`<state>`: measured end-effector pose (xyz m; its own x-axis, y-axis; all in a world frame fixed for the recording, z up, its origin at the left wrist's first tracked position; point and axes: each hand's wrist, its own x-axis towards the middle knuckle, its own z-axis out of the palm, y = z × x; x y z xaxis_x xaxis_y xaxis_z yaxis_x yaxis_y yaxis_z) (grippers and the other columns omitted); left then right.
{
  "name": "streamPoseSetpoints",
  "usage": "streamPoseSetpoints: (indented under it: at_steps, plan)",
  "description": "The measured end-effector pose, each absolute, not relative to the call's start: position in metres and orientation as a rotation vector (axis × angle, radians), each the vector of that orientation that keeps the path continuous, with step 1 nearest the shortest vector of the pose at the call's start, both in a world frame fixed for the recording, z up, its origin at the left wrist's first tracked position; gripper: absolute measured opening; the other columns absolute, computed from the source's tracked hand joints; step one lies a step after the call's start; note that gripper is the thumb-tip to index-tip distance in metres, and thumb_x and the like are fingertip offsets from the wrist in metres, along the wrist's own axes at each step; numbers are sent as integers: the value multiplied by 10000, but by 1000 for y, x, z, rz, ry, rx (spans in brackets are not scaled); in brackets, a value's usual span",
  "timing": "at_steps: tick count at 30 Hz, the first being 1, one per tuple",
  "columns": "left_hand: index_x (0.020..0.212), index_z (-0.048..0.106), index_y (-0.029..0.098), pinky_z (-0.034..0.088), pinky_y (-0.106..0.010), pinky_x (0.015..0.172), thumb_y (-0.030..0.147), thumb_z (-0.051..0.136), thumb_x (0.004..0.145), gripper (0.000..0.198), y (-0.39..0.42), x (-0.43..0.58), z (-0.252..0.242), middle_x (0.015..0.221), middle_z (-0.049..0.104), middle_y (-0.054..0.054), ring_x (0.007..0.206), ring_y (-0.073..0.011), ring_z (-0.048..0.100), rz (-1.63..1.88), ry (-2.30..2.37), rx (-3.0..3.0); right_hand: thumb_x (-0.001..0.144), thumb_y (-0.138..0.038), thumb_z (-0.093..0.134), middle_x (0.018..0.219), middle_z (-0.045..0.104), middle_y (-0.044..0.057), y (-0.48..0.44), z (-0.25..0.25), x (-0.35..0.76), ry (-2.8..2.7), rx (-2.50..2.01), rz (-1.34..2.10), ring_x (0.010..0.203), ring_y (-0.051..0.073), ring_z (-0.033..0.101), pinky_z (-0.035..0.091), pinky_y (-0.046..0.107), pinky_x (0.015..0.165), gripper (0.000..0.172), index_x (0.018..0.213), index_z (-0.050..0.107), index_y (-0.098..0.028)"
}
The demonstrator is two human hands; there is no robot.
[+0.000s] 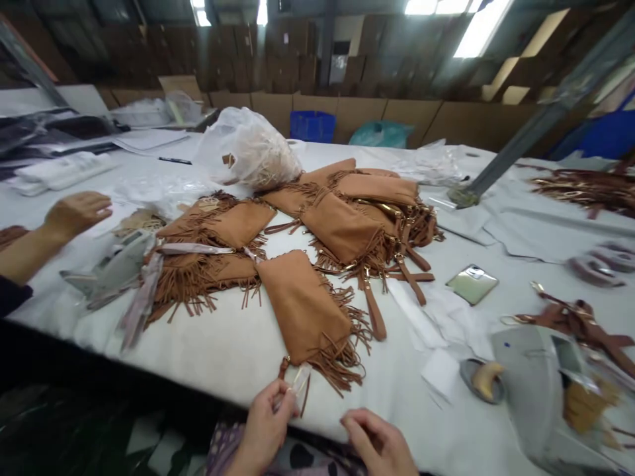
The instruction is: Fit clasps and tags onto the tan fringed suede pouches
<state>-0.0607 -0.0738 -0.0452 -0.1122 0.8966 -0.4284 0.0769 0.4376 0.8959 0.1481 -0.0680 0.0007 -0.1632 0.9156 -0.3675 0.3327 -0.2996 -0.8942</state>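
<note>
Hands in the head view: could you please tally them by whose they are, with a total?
Wearer's own hands: 2, the left hand, pinching a pale strip, and the right hand.
Other people's hands: 1, a co-worker's hand at far left.
Total: 3

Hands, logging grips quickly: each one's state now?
Left hand: shut on small clear plastic tag beside tan fringed suede pouch.
Right hand: curled; contents cannot be told.

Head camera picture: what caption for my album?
Left hand pinches a clear strip beside a tan fringed pouch on the white table.
</note>
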Motion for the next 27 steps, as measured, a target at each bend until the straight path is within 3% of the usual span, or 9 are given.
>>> streamPoseSetpoints:
  at_steps: [3, 5, 8, 12, 15, 18, 22, 24, 27]
  plan:
    - [758, 548, 167, 414, -223, 550, 447, 455, 867, 314, -78, -58, -38, 654, 624, -17, 579, -144, 568, 912, 1544, 1096, 808, -480, 521, 636, 614, 12, -49, 10, 92, -1504, -1395, 1591, 628, 154, 531, 414, 236, 594, 372, 669, 658, -162]
    - [781, 571, 169, 433, -245, 658, 407, 437, 885, 292, -79, -58, -33, 704, 643, -32, 694, -177, 597, 913, 1551, 1189, 811, -429, 511, 624, 616, 16, -40, 6, 76, -1522, -1361, 1608, 625, 153, 532, 408, 240, 603, 354, 642, 651, -151]
    - [812, 584, 178, 421, -248, 678, 372, 422, 897, 267, -80, -60, -30, 738, 654, -35, 696, -179, 597, 886, 1568, 1252, 777, -358, 522, 570, 601, 13, -34, -7, 70, -1557, -1457, 1567, 577, 141, 509, 385, 238, 564, 317, 581, 641, -139]
    - [829, 581, 188, 398, -247, 660, 350, 403, 911, 254, -81, -63, -27, 736, 637, -32, 687, -174, 579, 854, 1570, 1293, 707, -332, 583, 428, 485, -30, -28, -20, 70, -1583, -1639, 1484, 455, 88, 380, 275, 217, 459, 318, 447, 561, -150]
    - [826, 580, 186, 398, -253, 667, 364, 397, 915, 270, -82, -65, -24, 725, 627, -32, 690, -176, 569, 847, 1538, 1286, 687, -378, 613, 353, 404, -54, -25, -25, 71, -1479, -1670, 1661, 378, 62, 299, 203, 214, 404, 363, 411, 513, -164]
    - [821, 586, 176, 410, -253, 669, 397, 393, 915, 308, -82, -67, -23, 717, 629, -31, 699, -174, 571, 900, 1478, 1234, 684, -456, 618, 354, 419, -58, -25, -27, 71, -1362, -1682, 1790, 332, 61, 307, 203, 208, 365, 370, 465, 539, -169]
    - [795, 566, 166, 381, -216, 488, 504, 421, 882, 378, -79, -66, -27, 656, 613, -11, 509, -119, 517, 956, 1395, 1041, 657, -532, 668, 421, 487, -54, -31, -27, 72, -1163, -1562, 1913, 342, 51, 340, 215, 191, 363, 397, 567, 576, -156]
    - [759, 532, 168, 274, -197, 355, 585, 430, 841, 438, -75, -65, -31, 581, 586, 11, 354, -79, 413, 925, 1364, 860, 642, -566, 681, 437, 505, -51, -34, -29, 72, -1091, -1493, 1940, 351, 47, 340, 210, 188, 371, 432, 583, 565, -154]
    - [734, 516, 161, 167, -180, 292, 633, 489, 768, 473, -69, -63, -34, 519, 571, 20, 267, -51, 332, 873, 1321, 600, 617, -571, 708, 432, 497, -58, -35, -31, 70, -1105, -1460, 1905, 366, 43, 321, 206, 188, 389, 444, 605, 569, -149]
